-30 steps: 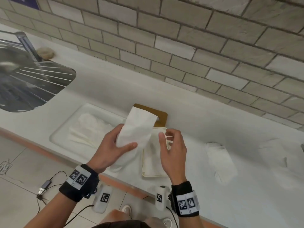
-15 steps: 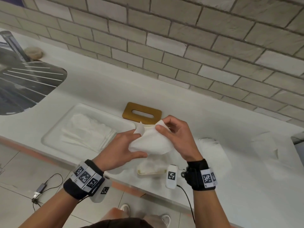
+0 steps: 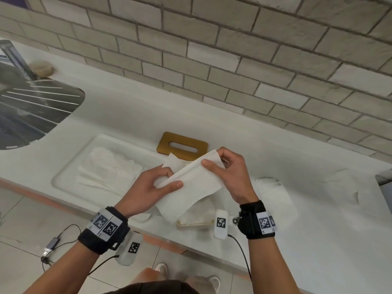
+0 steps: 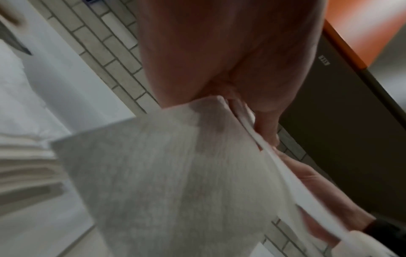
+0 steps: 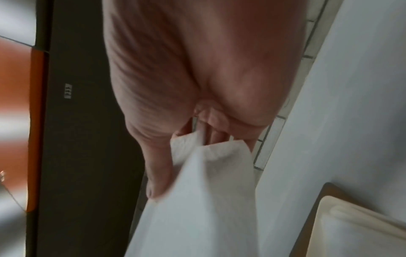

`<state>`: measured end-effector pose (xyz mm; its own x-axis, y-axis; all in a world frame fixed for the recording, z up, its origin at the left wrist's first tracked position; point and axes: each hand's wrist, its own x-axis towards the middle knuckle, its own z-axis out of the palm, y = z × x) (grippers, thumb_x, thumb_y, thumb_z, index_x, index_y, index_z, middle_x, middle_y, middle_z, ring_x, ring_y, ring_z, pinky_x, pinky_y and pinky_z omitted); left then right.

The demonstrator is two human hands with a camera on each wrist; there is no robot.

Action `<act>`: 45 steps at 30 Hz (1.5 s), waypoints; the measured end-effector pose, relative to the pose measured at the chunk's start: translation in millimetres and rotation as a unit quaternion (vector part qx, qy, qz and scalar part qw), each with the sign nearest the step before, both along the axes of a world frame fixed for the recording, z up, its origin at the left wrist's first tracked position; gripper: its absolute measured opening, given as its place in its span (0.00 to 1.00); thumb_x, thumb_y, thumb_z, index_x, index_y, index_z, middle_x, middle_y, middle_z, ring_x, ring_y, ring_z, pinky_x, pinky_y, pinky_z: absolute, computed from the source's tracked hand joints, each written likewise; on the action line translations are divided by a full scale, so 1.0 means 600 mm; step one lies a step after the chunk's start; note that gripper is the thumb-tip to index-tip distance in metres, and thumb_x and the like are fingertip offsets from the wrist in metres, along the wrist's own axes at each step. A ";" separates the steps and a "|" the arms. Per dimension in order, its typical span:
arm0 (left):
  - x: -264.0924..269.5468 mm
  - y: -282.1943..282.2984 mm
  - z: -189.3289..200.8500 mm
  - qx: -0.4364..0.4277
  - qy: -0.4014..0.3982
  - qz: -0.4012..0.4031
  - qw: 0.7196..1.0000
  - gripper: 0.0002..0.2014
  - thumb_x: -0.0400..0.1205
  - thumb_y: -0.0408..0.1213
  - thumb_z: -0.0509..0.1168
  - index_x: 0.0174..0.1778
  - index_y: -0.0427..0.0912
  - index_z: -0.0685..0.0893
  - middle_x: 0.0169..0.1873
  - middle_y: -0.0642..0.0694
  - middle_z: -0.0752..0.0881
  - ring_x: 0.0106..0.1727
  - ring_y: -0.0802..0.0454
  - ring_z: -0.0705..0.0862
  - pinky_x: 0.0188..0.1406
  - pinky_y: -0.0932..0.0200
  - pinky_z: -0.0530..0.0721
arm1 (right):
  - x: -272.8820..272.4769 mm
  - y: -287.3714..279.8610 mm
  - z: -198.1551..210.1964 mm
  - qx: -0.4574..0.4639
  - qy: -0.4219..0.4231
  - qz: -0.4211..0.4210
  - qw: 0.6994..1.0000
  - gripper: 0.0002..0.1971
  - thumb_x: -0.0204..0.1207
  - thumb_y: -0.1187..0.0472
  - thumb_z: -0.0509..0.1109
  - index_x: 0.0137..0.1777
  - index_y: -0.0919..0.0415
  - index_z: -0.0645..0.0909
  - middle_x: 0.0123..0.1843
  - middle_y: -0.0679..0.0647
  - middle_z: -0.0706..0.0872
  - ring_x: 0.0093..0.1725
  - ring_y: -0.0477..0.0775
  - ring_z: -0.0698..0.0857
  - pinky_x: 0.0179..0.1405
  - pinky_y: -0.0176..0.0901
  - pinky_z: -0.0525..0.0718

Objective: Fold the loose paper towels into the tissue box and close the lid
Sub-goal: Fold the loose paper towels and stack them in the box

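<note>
Both hands pinch one paper towel, left hand low, right hand high; align the edges squarely before creasing above the tissue box.

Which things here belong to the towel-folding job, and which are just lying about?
Job: paper towel held by left hand and right hand; tissue box; wooden lid; loose towel.
Lying about: sink; tray; sponge.
</note>
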<state>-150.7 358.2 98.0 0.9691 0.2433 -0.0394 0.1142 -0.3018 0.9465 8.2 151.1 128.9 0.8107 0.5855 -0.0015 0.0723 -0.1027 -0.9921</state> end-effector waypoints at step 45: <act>0.094 -0.044 -0.112 0.243 0.007 0.016 0.970 0.28 0.81 0.36 0.80 0.76 0.51 0.80 0.79 0.46 0.67 0.58 0.52 0.82 0.62 0.60 0.85 | -0.100 -0.038 -0.187 -0.240 -0.102 -0.127 0.957 0.11 0.86 0.67 0.74 0.63 0.51 0.84 0.57 0.44 0.89 0.51 0.42 0.88 0.56 0.37 0.87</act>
